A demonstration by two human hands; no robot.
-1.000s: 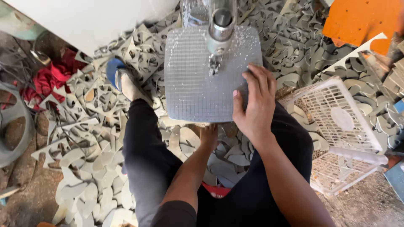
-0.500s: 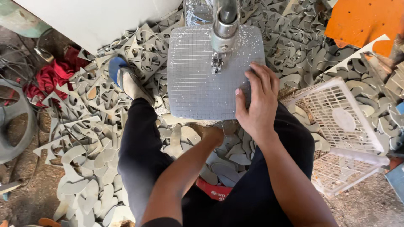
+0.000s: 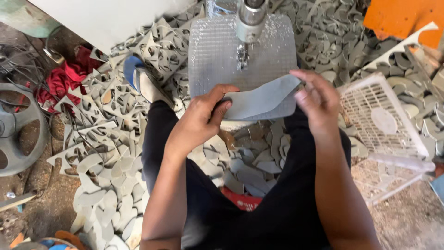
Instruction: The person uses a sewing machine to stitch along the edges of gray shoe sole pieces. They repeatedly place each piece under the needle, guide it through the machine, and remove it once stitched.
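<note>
The floor (image 3: 55,217) is bare dirt on the left, and most of it is buried under a wide litter of grey sheet offcuts (image 3: 115,134) with curved shapes cut out of them, spreading from the upper middle down between the seated person's legs. A white panel (image 3: 106,18) slants across the top left. The person's black trousers (image 3: 277,217) fill the lower middle, with one foot in a blue-and-grey sandal (image 3: 141,81) stretched out to the upper left. At the right a white plastic grid basket (image 3: 384,120) lies tilted on the scraps, and an orange board (image 3: 407,18) shows in the top right corner. At the far left lies a dark round metal wheel (image 3: 16,129), with a heap of red cloth (image 3: 64,83) just above it. In the upper middle a square grey ribbed metal plate (image 3: 212,55) sits under the shiny vertical shaft of a machine (image 3: 249,23).

Just below that plate, the left hand (image 3: 199,120) pinches the left end of a flat grey curved sheet piece (image 3: 259,99), thumb on top and fingers beneath. The right hand (image 3: 314,102) holds the piece's right end with its fingers curled loosely over the edge. The piece hangs between both hands, above the lap and in front of the plate's near edge.
</note>
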